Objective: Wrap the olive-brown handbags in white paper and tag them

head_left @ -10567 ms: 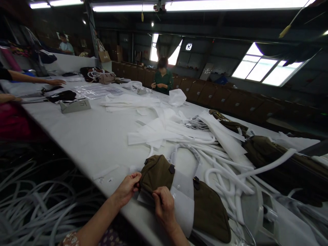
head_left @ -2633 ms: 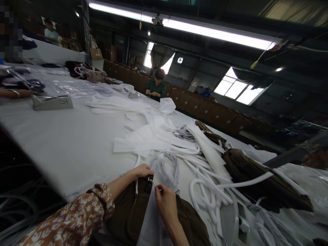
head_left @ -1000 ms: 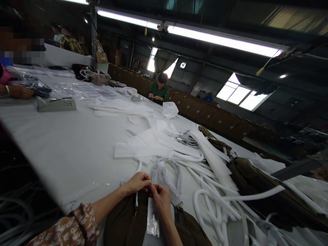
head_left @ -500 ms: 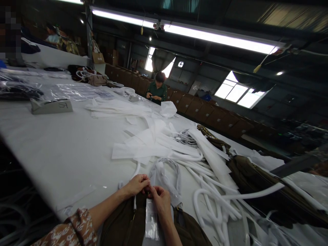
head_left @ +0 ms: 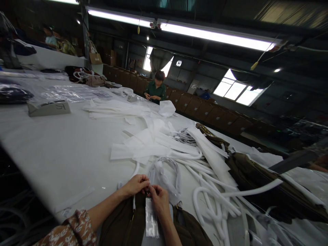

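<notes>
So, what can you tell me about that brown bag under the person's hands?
The brown bag looks like fabric, with a gold-coloured zip pull. Its arched handle has translucent white wrapping. It lies at the near edge of the white table, cut off by the picture's bottom. The left hand and right hand meet at its top, pinched fingers hiding what they hold; a shiny packet lies over its middle.

Overhead, 3 bright tube lights point(head_left: 220, 37) hung beneath the dark ceiling point(head_left: 294, 17). The far wall point(head_left: 208, 77) was dim, with 2 glaring windows point(head_left: 227, 87) partly covered by dark curtains point(head_left: 156, 64). Brown cartons point(head_left: 189, 106) stood in a row before it. A pillar point(head_left: 85, 37) rose at far left, and a broad white table point(head_left: 71, 143) filled the near left.
</notes>
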`<control>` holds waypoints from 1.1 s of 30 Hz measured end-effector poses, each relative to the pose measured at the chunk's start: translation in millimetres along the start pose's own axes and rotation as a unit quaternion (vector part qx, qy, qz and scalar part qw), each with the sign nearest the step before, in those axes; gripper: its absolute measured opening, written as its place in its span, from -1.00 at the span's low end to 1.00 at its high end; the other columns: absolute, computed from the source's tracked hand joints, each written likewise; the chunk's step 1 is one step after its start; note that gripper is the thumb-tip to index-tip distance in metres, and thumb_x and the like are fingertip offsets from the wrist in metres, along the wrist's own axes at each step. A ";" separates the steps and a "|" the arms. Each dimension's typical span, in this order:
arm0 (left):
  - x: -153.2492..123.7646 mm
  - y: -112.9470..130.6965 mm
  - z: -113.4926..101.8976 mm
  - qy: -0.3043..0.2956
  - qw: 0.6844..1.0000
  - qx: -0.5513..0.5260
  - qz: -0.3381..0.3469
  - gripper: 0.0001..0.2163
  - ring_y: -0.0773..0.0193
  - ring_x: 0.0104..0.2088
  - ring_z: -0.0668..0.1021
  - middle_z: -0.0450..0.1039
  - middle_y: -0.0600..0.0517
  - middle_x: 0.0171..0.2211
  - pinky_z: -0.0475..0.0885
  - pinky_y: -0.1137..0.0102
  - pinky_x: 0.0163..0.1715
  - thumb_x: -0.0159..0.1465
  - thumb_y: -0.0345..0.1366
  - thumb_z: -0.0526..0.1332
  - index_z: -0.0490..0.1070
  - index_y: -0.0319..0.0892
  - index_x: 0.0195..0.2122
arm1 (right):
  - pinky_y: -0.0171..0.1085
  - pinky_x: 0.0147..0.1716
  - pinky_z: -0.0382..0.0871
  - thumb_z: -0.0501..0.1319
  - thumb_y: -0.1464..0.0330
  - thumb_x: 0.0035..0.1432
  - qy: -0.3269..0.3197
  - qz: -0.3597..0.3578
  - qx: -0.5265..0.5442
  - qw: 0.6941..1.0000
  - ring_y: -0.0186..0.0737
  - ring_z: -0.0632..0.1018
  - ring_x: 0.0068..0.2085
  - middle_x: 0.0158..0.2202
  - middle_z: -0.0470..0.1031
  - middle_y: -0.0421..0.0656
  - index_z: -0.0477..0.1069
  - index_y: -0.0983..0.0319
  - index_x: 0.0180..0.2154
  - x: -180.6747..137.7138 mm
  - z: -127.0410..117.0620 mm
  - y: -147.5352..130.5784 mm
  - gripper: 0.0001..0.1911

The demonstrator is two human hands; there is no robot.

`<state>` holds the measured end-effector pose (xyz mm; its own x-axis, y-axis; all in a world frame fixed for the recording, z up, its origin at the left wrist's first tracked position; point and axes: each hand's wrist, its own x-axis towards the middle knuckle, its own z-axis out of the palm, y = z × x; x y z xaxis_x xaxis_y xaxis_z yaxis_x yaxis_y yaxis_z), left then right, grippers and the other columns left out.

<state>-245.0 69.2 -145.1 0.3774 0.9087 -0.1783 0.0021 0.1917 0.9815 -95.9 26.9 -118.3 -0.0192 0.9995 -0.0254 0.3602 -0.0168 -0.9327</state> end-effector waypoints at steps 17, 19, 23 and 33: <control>-19.2 19.5 -5.1 -0.059 0.992 -0.109 0.003 -0.72 0.37 -0.51 0.37 0.35 0.11 -0.61 0.25 0.44 -0.39 0.10 -0.13 0.23 0.30 -0.21 -0.61 | -0.17 -0.15 0.44 0.04 0.26 0.22 -0.142 -0.048 0.000 0.989 -0.11 0.58 -0.14 -0.14 0.56 -0.04 0.40 0.22 0.02 -24.1 -40.7 -8.7 -0.61; -18.3 17.3 -6.7 -0.062 0.989 -0.131 0.006 -0.66 0.36 -0.50 0.37 0.39 0.08 -0.59 0.25 0.43 -0.36 0.13 -0.05 0.23 0.33 -0.22 -0.60 | -0.07 0.00 0.36 -0.02 0.41 0.22 -0.160 -0.119 -0.102 0.974 -0.09 0.51 0.01 0.04 0.47 -0.01 0.32 0.17 0.13 -35.4 -54.5 -12.9 -0.55; -14.7 11.9 -8.1 -0.065 0.980 -0.186 -0.005 -0.62 0.37 -0.53 0.35 0.37 0.08 -0.61 0.23 0.44 -0.40 0.12 0.01 0.27 0.32 -0.22 -0.59 | 0.06 0.10 0.20 0.08 0.56 0.09 -0.183 -0.265 -0.356 0.877 0.02 0.31 0.20 0.26 0.21 -0.01 0.30 0.06 0.14 -40.1 -58.5 -22.0 -0.41; -5.7 -2.0 -29.1 -0.030 0.935 -0.350 -0.055 -0.84 0.58 -0.65 0.24 0.42 0.05 -0.39 0.05 0.61 -0.67 0.02 -0.46 0.27 0.40 -0.25 -0.33 | -0.17 -0.10 0.38 0.08 0.27 0.26 -0.080 -0.188 -0.079 0.976 -0.12 0.56 -0.16 -0.21 0.58 -0.10 0.46 0.18 -0.11 -18.8 -12.1 -21.9 -0.74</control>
<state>-274.1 74.4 -148.1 0.4619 0.8506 -0.2512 -0.5537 0.4978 0.6675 -92.2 8.7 -93.1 -0.3188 0.9167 0.2408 0.4381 0.3678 -0.8202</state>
